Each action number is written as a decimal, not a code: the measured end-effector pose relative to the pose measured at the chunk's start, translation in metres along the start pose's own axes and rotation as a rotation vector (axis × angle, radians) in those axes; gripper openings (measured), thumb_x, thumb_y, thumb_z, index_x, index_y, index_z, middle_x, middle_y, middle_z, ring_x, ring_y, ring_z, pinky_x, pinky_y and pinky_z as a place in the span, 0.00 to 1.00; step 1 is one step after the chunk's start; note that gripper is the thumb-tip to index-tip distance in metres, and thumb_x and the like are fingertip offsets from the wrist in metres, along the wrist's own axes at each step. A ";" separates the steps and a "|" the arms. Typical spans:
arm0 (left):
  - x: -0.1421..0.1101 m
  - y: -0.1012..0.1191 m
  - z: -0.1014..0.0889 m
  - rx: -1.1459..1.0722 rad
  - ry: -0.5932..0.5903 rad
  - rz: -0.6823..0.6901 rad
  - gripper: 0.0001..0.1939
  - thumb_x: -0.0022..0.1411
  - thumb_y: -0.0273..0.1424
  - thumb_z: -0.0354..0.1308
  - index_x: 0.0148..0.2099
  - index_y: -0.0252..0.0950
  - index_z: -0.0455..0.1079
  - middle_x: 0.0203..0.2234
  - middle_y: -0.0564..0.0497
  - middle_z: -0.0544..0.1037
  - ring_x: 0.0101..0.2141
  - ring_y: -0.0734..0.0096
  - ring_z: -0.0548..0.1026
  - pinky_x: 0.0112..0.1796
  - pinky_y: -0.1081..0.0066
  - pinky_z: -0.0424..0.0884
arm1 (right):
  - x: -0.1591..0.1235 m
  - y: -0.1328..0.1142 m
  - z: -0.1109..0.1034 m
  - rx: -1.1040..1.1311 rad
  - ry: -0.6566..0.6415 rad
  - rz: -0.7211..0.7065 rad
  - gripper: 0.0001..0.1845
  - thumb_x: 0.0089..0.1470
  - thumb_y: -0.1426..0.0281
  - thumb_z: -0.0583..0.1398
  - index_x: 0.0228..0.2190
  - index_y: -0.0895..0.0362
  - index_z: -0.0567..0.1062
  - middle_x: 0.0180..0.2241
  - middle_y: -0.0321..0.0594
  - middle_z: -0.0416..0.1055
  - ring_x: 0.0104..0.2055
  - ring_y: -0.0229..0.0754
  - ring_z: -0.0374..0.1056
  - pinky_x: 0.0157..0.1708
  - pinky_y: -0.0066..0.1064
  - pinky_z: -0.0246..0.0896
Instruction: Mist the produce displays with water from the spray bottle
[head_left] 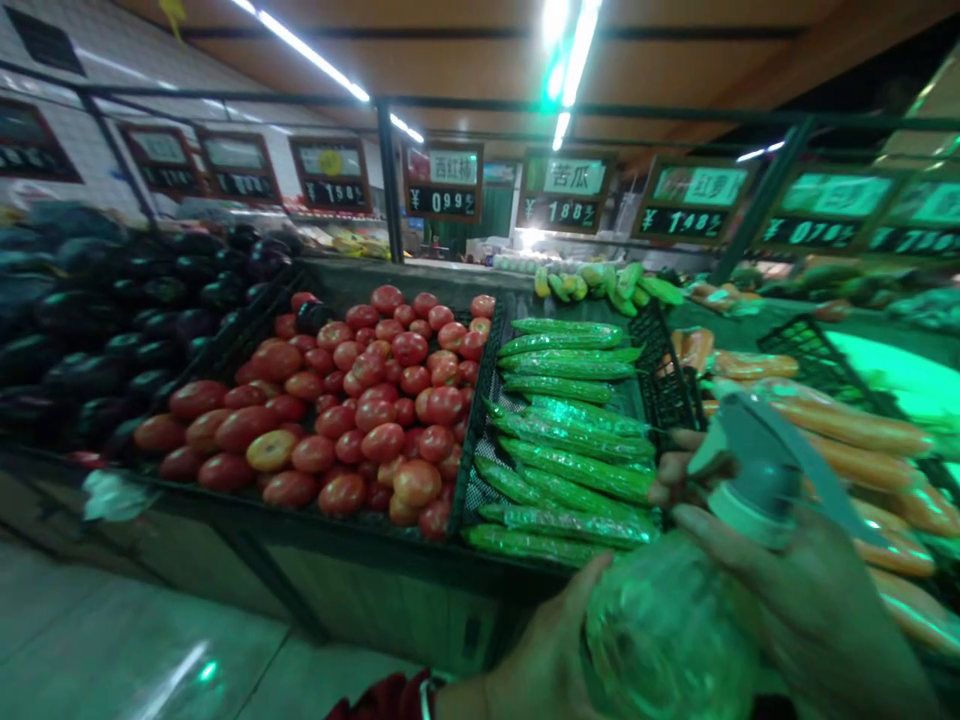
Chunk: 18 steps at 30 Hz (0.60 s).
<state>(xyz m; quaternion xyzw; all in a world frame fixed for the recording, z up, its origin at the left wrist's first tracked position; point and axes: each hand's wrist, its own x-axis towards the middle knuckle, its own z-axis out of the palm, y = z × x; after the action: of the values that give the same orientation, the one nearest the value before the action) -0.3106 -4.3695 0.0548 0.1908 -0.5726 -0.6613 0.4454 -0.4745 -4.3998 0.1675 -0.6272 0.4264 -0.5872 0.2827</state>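
Observation:
Both my hands hold a clear green-tinted spray bottle (667,630) low at the right, in front of a produce stand. My left hand (551,655) cups the bottle's round body from the left and below. My right hand (795,590) is wrapped round the neck and the grey trigger head (757,470), with fingertips curled at the trigger. The nozzle points left toward wrapped cucumbers (570,430) lying in a black crate (667,390). A dark red sleeve shows at my left wrist.
Left of the cucumbers lies a heap of red tomatoes (360,410), then dark aubergines (127,310). Carrots (847,425) lie to the right. Price signs (442,185) hang on a dark frame above. The tiled floor (112,640) runs along the stand's front.

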 end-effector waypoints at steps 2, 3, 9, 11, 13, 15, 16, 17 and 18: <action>-0.002 0.013 0.001 -0.056 -0.011 -0.052 0.56 0.44 0.63 0.64 0.69 0.37 0.61 0.68 0.43 0.64 0.71 0.46 0.49 0.70 0.50 0.36 | 0.000 0.002 0.004 0.019 -0.029 0.050 0.25 0.49 0.62 0.72 0.49 0.47 0.77 0.39 0.39 0.79 0.37 0.46 0.79 0.36 0.31 0.78; -0.004 0.019 0.003 -0.123 -0.014 -0.094 0.53 0.48 0.65 0.59 0.68 0.37 0.63 0.65 0.43 0.68 0.70 0.48 0.52 0.70 0.50 0.35 | 0.000 0.003 0.006 0.022 -0.035 0.064 0.26 0.48 0.62 0.72 0.49 0.48 0.77 0.39 0.39 0.80 0.38 0.47 0.79 0.37 0.32 0.78; -0.015 0.030 0.007 -0.383 0.141 -0.216 0.49 0.43 0.63 0.64 0.60 0.38 0.72 0.58 0.44 0.77 0.68 0.46 0.59 0.69 0.48 0.30 | -0.002 -0.002 0.025 0.043 -0.110 0.065 0.22 0.50 0.61 0.71 0.47 0.48 0.77 0.40 0.37 0.79 0.39 0.45 0.79 0.38 0.32 0.77; -0.015 0.022 0.002 -0.345 0.228 -0.218 0.47 0.42 0.62 0.66 0.57 0.36 0.75 0.54 0.43 0.80 0.68 0.46 0.58 0.69 0.48 0.31 | -0.002 -0.002 0.031 0.063 -0.161 0.065 0.21 0.51 0.63 0.70 0.48 0.47 0.76 0.40 0.37 0.78 0.40 0.44 0.78 0.38 0.31 0.76; -0.014 0.009 -0.004 -0.310 0.338 -0.246 0.48 0.39 0.63 0.67 0.54 0.34 0.76 0.52 0.41 0.81 0.65 0.43 0.64 0.70 0.49 0.32 | -0.003 -0.001 0.037 0.078 -0.200 0.082 0.22 0.51 0.63 0.70 0.48 0.47 0.75 0.40 0.36 0.78 0.40 0.43 0.77 0.38 0.31 0.75; -0.013 -0.007 -0.010 -0.315 0.458 -0.342 0.54 0.28 0.68 0.65 0.50 0.32 0.77 0.49 0.38 0.83 0.60 0.38 0.71 0.70 0.50 0.34 | -0.004 -0.002 0.043 0.100 -0.221 0.108 0.23 0.50 0.64 0.71 0.48 0.49 0.75 0.39 0.36 0.78 0.39 0.43 0.77 0.38 0.32 0.75; -0.014 -0.015 -0.013 -0.303 0.508 -0.378 0.56 0.25 0.71 0.62 0.48 0.32 0.77 0.49 0.37 0.83 0.59 0.37 0.72 0.70 0.49 0.39 | -0.004 -0.004 0.046 0.110 -0.229 0.119 0.24 0.49 0.64 0.71 0.48 0.49 0.75 0.38 0.36 0.78 0.38 0.43 0.77 0.37 0.32 0.75; -0.017 -0.022 -0.015 -0.275 0.527 -0.382 0.58 0.26 0.72 0.60 0.49 0.32 0.76 0.50 0.36 0.82 0.59 0.36 0.72 0.69 0.48 0.45 | -0.005 -0.005 0.049 0.112 -0.234 0.122 0.24 0.48 0.64 0.70 0.48 0.50 0.74 0.38 0.36 0.78 0.36 0.43 0.77 0.36 0.33 0.74; -0.021 -0.027 -0.017 -0.194 0.491 -0.347 0.59 0.26 0.72 0.60 0.51 0.32 0.76 0.51 0.35 0.81 0.59 0.36 0.73 0.67 0.48 0.53 | -0.005 -0.007 0.052 0.101 -0.243 0.121 0.24 0.48 0.65 0.70 0.48 0.51 0.74 0.36 0.36 0.78 0.35 0.43 0.76 0.35 0.33 0.74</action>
<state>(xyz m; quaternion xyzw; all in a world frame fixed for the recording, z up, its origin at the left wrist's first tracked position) -0.2965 -4.3644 0.0196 0.3960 -0.3411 -0.7133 0.4670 -0.4218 -4.3993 0.1633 -0.6521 0.3959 -0.5094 0.3982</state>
